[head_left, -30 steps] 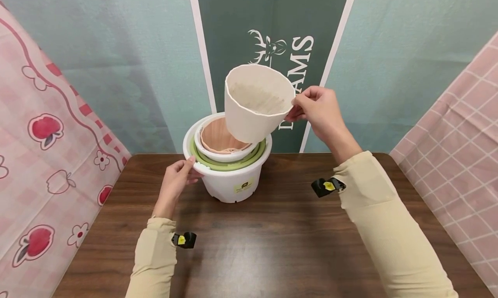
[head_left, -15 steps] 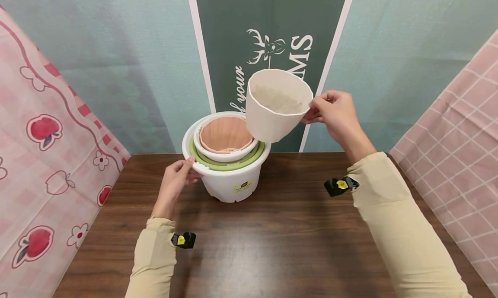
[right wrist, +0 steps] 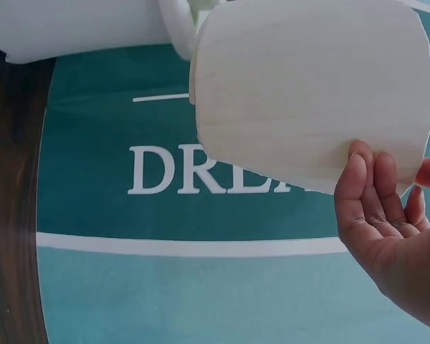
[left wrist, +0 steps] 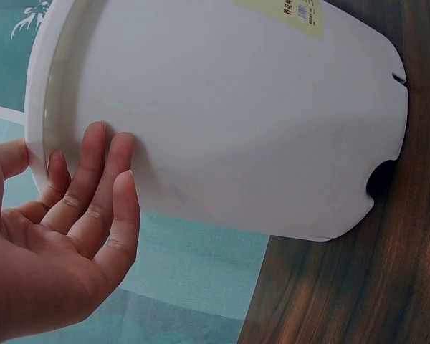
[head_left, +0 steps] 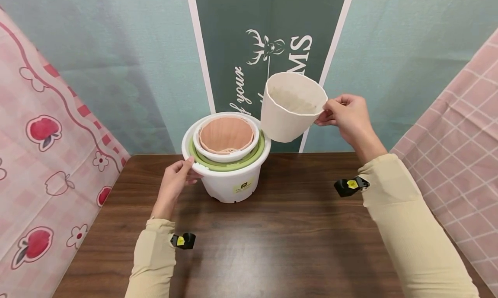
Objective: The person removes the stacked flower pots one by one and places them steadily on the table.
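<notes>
cream pot: stained inside in head view only

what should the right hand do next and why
Probably lower the cream pot to the table, right of the large white pot: the right hand pinches its rim in midair, and the left hand holds the white pot's rim.

Noted free passage over the surface between the sleeves. Found far-left reach blocked by the large white pot, held at its rim by the left hand. Logged obstruction to its upper right: the raised cream pot and right hand.
</notes>
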The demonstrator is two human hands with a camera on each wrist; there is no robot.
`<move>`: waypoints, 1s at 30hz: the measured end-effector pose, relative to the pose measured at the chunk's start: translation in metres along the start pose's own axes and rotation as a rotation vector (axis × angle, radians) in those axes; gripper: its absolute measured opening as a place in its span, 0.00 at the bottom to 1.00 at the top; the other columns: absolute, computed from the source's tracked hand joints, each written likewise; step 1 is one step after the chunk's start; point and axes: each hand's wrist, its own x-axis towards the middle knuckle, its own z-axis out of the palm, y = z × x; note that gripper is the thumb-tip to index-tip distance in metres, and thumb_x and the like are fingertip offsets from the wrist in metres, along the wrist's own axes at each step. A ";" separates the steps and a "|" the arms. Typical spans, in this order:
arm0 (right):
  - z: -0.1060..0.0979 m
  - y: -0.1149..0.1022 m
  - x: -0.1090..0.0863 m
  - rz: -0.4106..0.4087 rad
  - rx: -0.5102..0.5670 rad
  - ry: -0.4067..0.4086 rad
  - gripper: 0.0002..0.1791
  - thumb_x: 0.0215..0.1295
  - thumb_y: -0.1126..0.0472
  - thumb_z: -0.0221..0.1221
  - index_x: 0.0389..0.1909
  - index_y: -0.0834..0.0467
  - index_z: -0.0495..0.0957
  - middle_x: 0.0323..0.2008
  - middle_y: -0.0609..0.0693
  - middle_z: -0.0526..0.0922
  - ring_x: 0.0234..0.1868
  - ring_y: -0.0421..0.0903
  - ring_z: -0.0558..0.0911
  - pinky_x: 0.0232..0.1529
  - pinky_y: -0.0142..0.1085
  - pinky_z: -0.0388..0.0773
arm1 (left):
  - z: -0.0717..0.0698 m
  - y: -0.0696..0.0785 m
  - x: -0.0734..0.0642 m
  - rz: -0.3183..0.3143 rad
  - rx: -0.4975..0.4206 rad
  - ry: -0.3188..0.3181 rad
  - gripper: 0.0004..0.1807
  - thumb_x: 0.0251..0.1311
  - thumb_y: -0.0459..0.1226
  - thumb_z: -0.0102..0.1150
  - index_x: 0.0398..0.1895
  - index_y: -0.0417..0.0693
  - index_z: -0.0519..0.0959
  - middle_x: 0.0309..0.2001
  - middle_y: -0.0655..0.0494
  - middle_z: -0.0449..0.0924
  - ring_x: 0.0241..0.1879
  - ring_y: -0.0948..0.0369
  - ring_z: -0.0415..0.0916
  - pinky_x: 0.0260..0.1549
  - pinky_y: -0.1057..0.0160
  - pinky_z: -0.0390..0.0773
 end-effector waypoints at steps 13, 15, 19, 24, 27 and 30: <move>-0.019 0.021 0.002 0.055 -0.153 0.028 0.10 0.62 0.66 0.50 0.36 0.73 0.69 0.19 0.49 0.79 0.21 0.44 0.82 0.28 0.36 0.81 | 0.000 -0.001 0.000 0.008 -0.005 -0.001 0.27 0.62 0.54 0.47 0.40 0.36 0.71 0.28 0.56 0.80 0.30 0.66 0.79 0.34 0.65 0.79; -0.020 0.026 0.002 0.061 -0.166 0.027 0.11 0.62 0.66 0.50 0.36 0.73 0.69 0.19 0.49 0.80 0.21 0.44 0.83 0.29 0.36 0.81 | 0.000 -0.001 0.000 0.007 -0.005 0.001 0.27 0.62 0.55 0.47 0.40 0.36 0.71 0.28 0.56 0.80 0.31 0.65 0.79 0.33 0.66 0.79; -0.024 0.037 0.002 0.069 -0.189 0.025 0.10 0.62 0.66 0.50 0.36 0.72 0.69 0.19 0.48 0.79 0.22 0.43 0.82 0.28 0.36 0.81 | 0.000 -0.001 0.000 0.000 -0.007 0.001 0.27 0.62 0.55 0.48 0.40 0.36 0.71 0.28 0.55 0.80 0.31 0.65 0.79 0.33 0.67 0.79; -0.026 0.053 0.001 0.075 -0.223 0.023 0.11 0.63 0.65 0.50 0.38 0.72 0.69 0.20 0.48 0.79 0.23 0.43 0.83 0.30 0.36 0.81 | 0.000 0.000 -0.001 -0.012 -0.011 0.006 0.26 0.62 0.55 0.48 0.39 0.37 0.71 0.28 0.56 0.80 0.31 0.65 0.79 0.33 0.67 0.79; -0.027 0.064 0.001 0.090 -0.228 0.028 0.10 0.62 0.65 0.50 0.37 0.71 0.69 0.20 0.49 0.78 0.22 0.43 0.82 0.29 0.36 0.81 | 0.000 0.000 0.000 -0.018 -0.011 0.008 0.26 0.62 0.55 0.47 0.39 0.37 0.71 0.28 0.56 0.80 0.31 0.65 0.78 0.34 0.66 0.79; -0.026 0.074 0.000 0.109 -0.225 0.035 0.09 0.62 0.66 0.50 0.35 0.70 0.68 0.19 0.49 0.78 0.21 0.43 0.82 0.28 0.35 0.81 | 0.001 0.000 0.000 -0.018 -0.011 0.008 0.26 0.62 0.55 0.47 0.39 0.37 0.71 0.28 0.55 0.79 0.31 0.65 0.78 0.34 0.67 0.79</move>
